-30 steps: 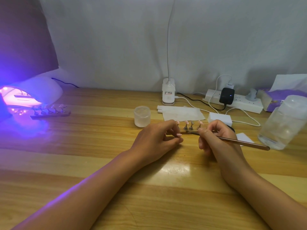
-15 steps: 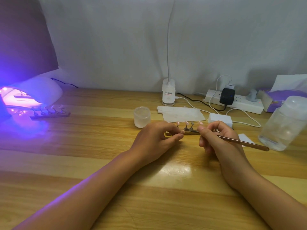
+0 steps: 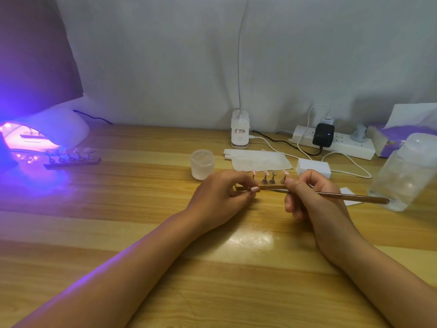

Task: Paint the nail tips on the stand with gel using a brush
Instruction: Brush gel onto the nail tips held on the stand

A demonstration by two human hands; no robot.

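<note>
A small wooden stand (image 3: 272,187) with metal holders lies at mid-table; pink nail tips (image 3: 265,172) sit on three of the visible holders, and one shows bare. My left hand (image 3: 220,197) is at the stand's left end and pinches a pink nail tip (image 3: 254,189) between thumb and fingers. My right hand (image 3: 314,200) grips a thin brown brush (image 3: 350,197) like a pen. The brush's front end runs left along the stand toward the pinched tip. A frosted gel jar (image 3: 202,164) stands open just behind my left hand.
A UV lamp (image 3: 45,133) glows purple at far left, with a second stand of tips (image 3: 71,160) before it. Behind are a desk lamp base (image 3: 240,132), wipes (image 3: 260,159), a white box (image 3: 313,167) and a power strip (image 3: 343,145). At right stands a clear bottle (image 3: 406,171).
Both hands stay almost in place at the stand. The brush handle's far end has lifted slightly and shifted a little to the right.
</note>
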